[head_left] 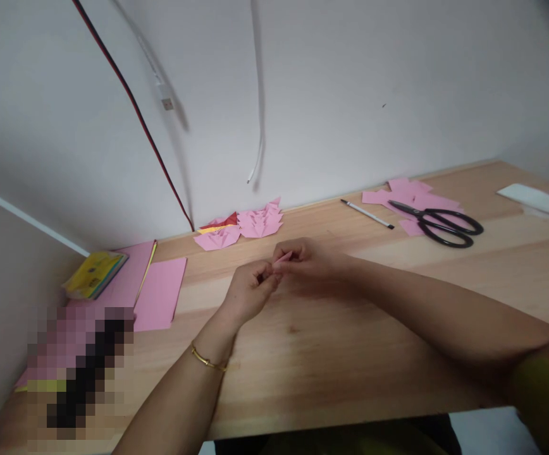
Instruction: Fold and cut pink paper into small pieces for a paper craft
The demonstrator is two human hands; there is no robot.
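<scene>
A small folded piece of pink paper [283, 260] is pinched between my two hands above the middle of the wooden table. My left hand [250, 287] is closed, its thumb and fingertips at the paper's left side. From the right, my right hand [300, 258] grips the same piece between thumb and fingers. Most of the paper is hidden by the fingers. Just beyond my hands, against the wall, lie folded pink paper pieces [260, 222] in rows, with a red folded piece [222, 222] and a yellow edge among them.
Black-handled scissors [445, 227] lie on pink paper scraps [410, 189] at the right, beside a pen [367, 213]. Pink sheets [158, 294] and a yellow packet [95, 275] are at the left. Cables [132, 98] hang along the wall. A pixelated patch hides the lower left.
</scene>
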